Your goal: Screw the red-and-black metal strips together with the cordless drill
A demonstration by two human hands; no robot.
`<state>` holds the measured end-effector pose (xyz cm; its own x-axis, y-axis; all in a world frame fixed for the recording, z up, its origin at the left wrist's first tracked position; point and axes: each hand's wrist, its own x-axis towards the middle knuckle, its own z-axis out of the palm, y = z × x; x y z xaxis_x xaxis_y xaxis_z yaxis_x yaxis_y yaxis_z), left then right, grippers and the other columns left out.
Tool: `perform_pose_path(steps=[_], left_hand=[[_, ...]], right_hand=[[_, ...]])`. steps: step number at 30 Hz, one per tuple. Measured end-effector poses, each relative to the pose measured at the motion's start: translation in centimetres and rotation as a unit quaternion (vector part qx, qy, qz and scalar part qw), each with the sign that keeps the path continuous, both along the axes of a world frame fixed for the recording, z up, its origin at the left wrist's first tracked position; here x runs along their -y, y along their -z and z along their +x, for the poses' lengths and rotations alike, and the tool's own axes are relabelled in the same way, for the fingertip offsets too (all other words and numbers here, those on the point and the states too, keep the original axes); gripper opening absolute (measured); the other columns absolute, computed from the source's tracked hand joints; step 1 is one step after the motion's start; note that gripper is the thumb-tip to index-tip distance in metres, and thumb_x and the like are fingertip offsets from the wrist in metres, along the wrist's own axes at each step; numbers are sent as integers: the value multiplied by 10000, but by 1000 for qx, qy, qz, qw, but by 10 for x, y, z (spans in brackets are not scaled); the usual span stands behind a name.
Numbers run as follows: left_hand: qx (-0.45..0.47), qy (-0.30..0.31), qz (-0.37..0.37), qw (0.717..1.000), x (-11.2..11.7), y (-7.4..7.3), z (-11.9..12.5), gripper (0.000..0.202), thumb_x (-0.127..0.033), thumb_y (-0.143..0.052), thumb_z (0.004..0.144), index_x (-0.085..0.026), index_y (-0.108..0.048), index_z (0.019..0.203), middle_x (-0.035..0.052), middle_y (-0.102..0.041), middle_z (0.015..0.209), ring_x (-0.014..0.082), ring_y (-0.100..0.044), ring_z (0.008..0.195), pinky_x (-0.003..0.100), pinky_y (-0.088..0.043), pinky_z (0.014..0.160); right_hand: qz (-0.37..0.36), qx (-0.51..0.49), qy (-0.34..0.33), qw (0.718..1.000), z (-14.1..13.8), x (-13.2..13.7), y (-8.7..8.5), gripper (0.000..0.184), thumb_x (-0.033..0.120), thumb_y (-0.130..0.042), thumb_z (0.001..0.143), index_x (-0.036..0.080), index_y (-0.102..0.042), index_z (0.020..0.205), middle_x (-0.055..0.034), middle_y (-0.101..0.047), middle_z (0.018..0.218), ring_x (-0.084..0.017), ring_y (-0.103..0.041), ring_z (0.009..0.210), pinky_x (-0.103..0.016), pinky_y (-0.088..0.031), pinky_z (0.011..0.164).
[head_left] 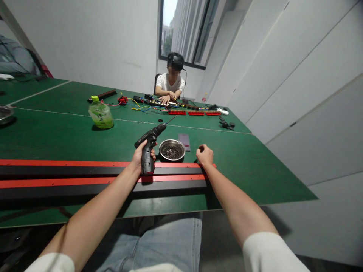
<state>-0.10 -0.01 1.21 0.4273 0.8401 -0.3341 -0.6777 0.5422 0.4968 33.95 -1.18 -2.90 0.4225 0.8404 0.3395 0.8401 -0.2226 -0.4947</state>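
Note:
My left hand is wrapped round the grip of a black cordless drill, whose long thin bit points up and to the right. The drill is above two long red-and-black bars lying side by side along the near table edge. My right hand is closed, fingers curled in, over the right ends of the bars; whatever it may hold is hidden. Between my hands stands a round metal bowl with many small dark screws in it. A phone lies just behind the bowl.
A green drink bottle stands on the green table to the left. Across it sits a person in a headset, hands among cables and parts. Red strips and small black pieces lie at the far right. Another metal bowl is far left.

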Motion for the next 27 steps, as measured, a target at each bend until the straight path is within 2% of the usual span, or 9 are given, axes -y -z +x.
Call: perform_pose_path(steps=[6, 10, 13, 15, 20, 27], left_hand=[[22, -15, 13, 1000, 1, 1, -2, 300, -365, -510, 1073, -133, -682, 1153, -9, -568, 610, 98, -563, 458, 193, -551, 494], [33, -18, 4, 999, 2, 1, -2, 185, -279, -531, 1051, -151, -658, 1015, -22, -531, 601, 101, -536, 465, 207, -554, 496], [44, -11, 8, 999, 4, -1, -2, 216, -271, -501, 1060, -147, -645, 958, -25, -509, 591, 99, -513, 459, 209, -550, 491], [43, 6, 12, 999, 5, -2, -2, 281, -311, -461, 1082, -143, -655, 969, -24, -505, 585, 101, -511, 454, 209, -545, 482], [25, 45, 12, 999, 6, -2, -3, 488, -545, -432, 1078, -133, -692, 1089, -28, -503, 555, 118, -497, 416, 225, -505, 416], [-16, 40, 31, 999, 12, -5, -1, 440, -472, -467, 1070, -119, -712, 1169, -20, -519, 548, 123, -500, 415, 225, -488, 415]], right_hand=[[-70, 82, -18, 994, -12, 4, -4, 250, 232, -571, 954, 210, -794, 1065, -115, -808, 1053, -259, -749, 977, -329, -536, 904], [-88, 87, -8, 992, -14, 5, -6, 249, 243, -573, 969, 208, -804, 1054, -128, -808, 1047, -263, -752, 972, -324, -530, 900], [-92, 83, 2, 992, -14, 6, -7, 258, 257, -566, 972, 206, -811, 1035, -132, -808, 1016, -271, -754, 948, -322, -530, 868], [-90, 74, 12, 993, -12, 6, -6, 256, 262, -571, 965, 207, -814, 1023, -131, -809, 996, -271, -755, 936, -317, -529, 857], [-53, 42, 31, 997, -6, 5, -3, 256, 250, -573, 951, 210, -819, 1009, -118, -815, 978, -259, -755, 945, -305, -524, 885], [-6, -16, 45, 999, -1, 5, -1, 254, 242, -573, 918, 220, -820, 974, -96, -819, 956, -248, -752, 932, -300, -529, 899]])
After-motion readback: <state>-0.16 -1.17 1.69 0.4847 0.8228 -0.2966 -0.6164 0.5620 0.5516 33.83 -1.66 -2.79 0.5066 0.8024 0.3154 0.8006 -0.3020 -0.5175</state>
